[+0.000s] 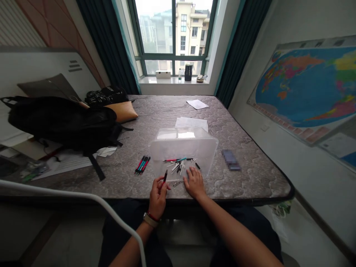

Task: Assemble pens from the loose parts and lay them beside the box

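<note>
My left hand [158, 196] is closed around a red-and-black pen [165, 176], which points up and away from me. My right hand [195, 183] lies palm down, fingers stretched out, at the near edge of a translucent plastic box [183, 148]. Just beyond its fingertips is a small black pen part [197, 165]. White and dark pen parts [178, 167] lie in a loose heap at the box, with a red pen piece [169, 160] and a teal pen piece [181, 160] among them. Left of the box, several red and teal pens [142, 164] lie side by side.
A blurred-out flat object [231, 160] rests right of the box. Paper sheets [191, 122] lie behind it. At left are a black backpack [63, 118] and an orange-tan pouch [122, 111]. A white tube [83, 194] curves across the lower left, in front of the mattress edge.
</note>
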Demonstrator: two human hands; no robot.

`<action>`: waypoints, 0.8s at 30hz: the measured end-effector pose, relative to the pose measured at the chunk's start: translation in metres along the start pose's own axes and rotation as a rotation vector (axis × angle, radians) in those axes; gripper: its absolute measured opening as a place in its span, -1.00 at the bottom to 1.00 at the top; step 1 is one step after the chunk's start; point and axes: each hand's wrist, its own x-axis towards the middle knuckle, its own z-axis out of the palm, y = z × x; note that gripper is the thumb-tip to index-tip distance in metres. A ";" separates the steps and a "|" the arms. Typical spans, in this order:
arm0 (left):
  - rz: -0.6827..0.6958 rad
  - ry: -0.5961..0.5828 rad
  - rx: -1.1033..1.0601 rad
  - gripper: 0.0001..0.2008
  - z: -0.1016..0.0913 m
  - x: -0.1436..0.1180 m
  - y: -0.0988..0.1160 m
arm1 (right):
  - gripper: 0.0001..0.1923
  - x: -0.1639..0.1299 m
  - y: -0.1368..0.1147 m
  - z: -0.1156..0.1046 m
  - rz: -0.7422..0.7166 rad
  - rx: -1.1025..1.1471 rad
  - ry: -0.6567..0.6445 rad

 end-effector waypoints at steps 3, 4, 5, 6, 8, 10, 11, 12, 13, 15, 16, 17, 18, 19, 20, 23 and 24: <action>-0.082 0.115 -0.107 -0.59 -0.034 -0.005 0.013 | -0.55 0.000 0.001 0.000 0.013 -0.009 -0.009; -0.100 0.165 -0.113 -0.57 -0.049 -0.002 0.014 | -0.56 0.001 0.001 -0.001 0.017 -0.010 -0.008; -0.111 0.210 -0.096 -0.55 -0.065 0.005 0.014 | -0.57 0.001 0.001 -0.002 0.019 -0.010 -0.007; -0.116 0.258 -0.058 -0.53 -0.081 0.015 0.013 | -0.57 0.001 0.001 -0.003 0.019 -0.009 -0.006; -0.112 0.307 0.057 -0.52 -0.112 0.043 0.007 | -0.57 0.002 0.000 -0.004 0.018 -0.006 -0.004; -0.142 0.341 0.278 -0.54 -0.137 0.079 -0.001 | -0.58 0.002 0.000 -0.005 0.017 -0.003 0.000; -0.189 0.337 0.433 -0.56 -0.147 0.098 -0.004 | -0.58 0.002 0.000 -0.005 0.018 -0.002 0.003; -0.215 0.329 0.494 -0.59 -0.155 0.116 -0.007 | -0.58 0.002 0.000 -0.005 0.019 -0.001 0.007; -0.230 0.319 0.533 -0.63 -0.161 0.133 -0.009 | -0.59 0.002 0.001 -0.005 0.020 -0.001 0.012; -0.253 0.308 0.616 -0.74 -0.167 0.163 -0.014 | -0.59 0.002 0.001 -0.005 0.022 -0.003 0.019; -0.258 0.306 0.655 -0.78 -0.168 0.175 -0.016 | -0.59 0.002 0.001 -0.004 0.021 -0.004 0.021; -0.266 0.302 0.687 -0.81 -0.168 0.186 -0.019 | -0.59 0.003 0.001 -0.004 0.021 -0.005 0.022; -0.275 0.296 0.714 -0.81 -0.167 0.195 -0.022 | -0.59 0.003 0.002 -0.003 0.021 -0.005 0.022; -0.283 0.287 0.736 -0.80 -0.164 0.202 -0.027 | -0.59 0.003 0.002 -0.003 0.021 -0.006 0.023; -0.291 0.274 0.756 -0.79 -0.161 0.209 -0.031 | -0.60 0.003 0.002 -0.002 0.022 -0.007 0.024; -0.307 0.223 0.795 -0.76 -0.152 0.222 -0.047 | -0.60 0.003 0.002 -0.002 0.027 -0.012 0.032; -0.315 0.206 0.807 -0.76 -0.150 0.225 -0.051 | -0.60 0.003 0.001 -0.002 0.028 -0.013 0.033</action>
